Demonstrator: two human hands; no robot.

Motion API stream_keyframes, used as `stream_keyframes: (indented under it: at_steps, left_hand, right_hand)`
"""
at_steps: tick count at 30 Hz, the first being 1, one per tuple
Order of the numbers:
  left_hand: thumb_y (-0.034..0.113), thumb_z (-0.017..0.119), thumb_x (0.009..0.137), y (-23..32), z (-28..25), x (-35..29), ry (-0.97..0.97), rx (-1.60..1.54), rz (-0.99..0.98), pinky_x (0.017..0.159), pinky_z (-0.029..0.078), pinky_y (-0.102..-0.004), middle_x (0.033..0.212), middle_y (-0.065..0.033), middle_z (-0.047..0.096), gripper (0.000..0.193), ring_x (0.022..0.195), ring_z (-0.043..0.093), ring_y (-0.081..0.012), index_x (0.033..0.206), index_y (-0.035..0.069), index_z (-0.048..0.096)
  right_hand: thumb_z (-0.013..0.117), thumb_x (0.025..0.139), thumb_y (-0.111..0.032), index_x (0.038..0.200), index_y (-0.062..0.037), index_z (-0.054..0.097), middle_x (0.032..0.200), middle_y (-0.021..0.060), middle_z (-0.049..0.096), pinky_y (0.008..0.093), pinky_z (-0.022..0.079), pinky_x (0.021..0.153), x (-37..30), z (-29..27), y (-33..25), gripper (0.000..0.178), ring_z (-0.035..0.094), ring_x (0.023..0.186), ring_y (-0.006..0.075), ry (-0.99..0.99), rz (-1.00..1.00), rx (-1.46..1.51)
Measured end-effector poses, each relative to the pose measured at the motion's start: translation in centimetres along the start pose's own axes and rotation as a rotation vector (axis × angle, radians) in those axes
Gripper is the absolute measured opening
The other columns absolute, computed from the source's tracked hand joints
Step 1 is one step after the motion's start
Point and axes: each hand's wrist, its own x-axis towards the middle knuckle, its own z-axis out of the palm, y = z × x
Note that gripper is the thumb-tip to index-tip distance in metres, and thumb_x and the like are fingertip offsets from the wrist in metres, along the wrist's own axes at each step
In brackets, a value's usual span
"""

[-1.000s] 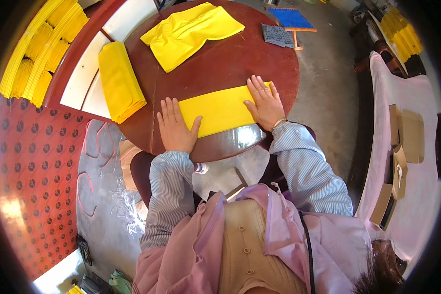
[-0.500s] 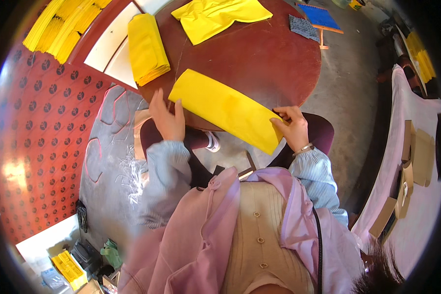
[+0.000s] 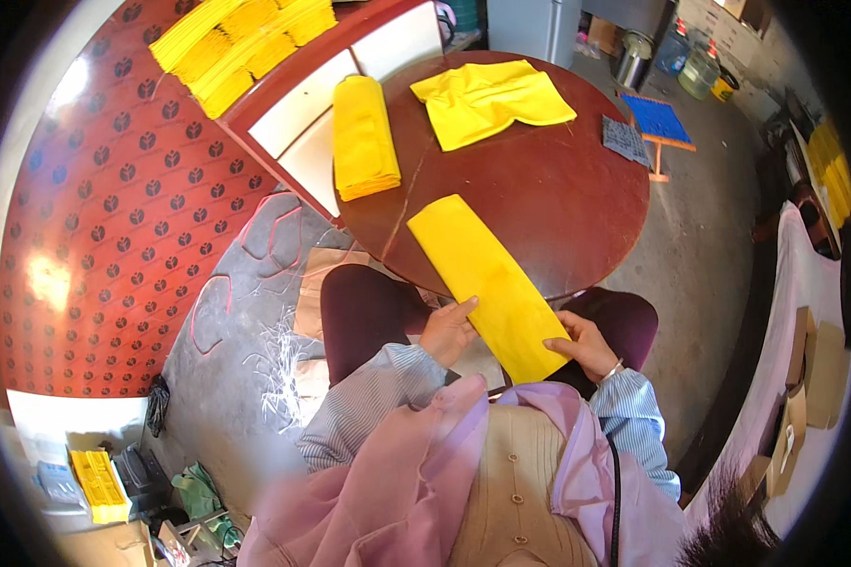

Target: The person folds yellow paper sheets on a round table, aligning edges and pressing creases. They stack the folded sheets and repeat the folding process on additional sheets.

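Observation:
A long, folded yellow sheet (image 3: 487, 279), smooth and cloth-like, slants from the round table's near edge down over my lap. My left hand (image 3: 447, 331) grips its left edge about midway, thumb on top and the other fingers partly hidden. Lower down on the opposite edge, my right hand (image 3: 586, 348) pinches the same sheet between thumb and fingers. Its far end rests over the dark red tabletop (image 3: 539, 208). Beyond it lie a neat stack of folded yellow sheets (image 3: 364, 137) on the left and a wrinkled, loosely spread yellow sheet (image 3: 492, 99) at the back.
Bundled yellow sheets (image 3: 246, 42) are piled at the far left. A grey cloth (image 3: 624, 139) lies at the table's right rim, beside a blue-topped stool (image 3: 659, 120). White strands (image 3: 279, 369) litter the floor at left. Cardboard boxes (image 3: 804, 387) stand at far right.
My left hand has moved from beside the sheet's far end to grip its left edge. The sheet has turned steeper, its near end closer to me. The view has shifted too.

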Motion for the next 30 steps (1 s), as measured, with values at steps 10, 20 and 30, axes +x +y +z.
stream_keyframes:
  at_steps: [10,20,30]
  left_hand:
    - [0.02,0.066,0.107,1.3,1.2,1.0,-0.1,-0.074,-0.011,0.115,0.049,-0.044,0.144,-0.0087,0.068,0.041,0.132,0.065,-0.0261,0.143,0.003,0.059]
    - [0.01,0.073,0.101,21.6,4.8,2.5,-0.34,0.258,0.404,0.104,0.057,-0.0388,0.131,-0.0105,0.073,0.039,0.118,0.072,-0.0237,0.138,0.0,0.063]
    - [0.011,0.072,0.101,48.7,0.7,15.1,-0.244,0.52,0.462,0.109,0.056,-0.0395,0.135,-0.016,0.07,0.048,0.12,0.072,-0.0276,0.144,-0.003,0.056]
  right_hand:
    - [0.069,0.104,-0.017,0.142,0.0004,0.06,0.124,0.0069,0.071,0.0316,0.052,0.102,-1.1,0.6,-2.5,0.043,0.066,0.115,0.0142,-0.073,-0.126,-0.253]
    - [0.068,0.105,-0.017,0.146,-0.0008,0.057,0.125,0.0106,0.071,0.0332,0.054,0.1,6.8,9.5,-10.3,0.045,0.066,0.116,0.015,0.0,-0.377,-0.32]
    - [0.068,0.104,-0.013,0.141,0.0012,0.058,0.125,0.01,0.072,0.0296,0.056,0.094,33.1,19.0,-19.6,0.04,0.069,0.111,0.0128,-0.164,-0.521,0.072]
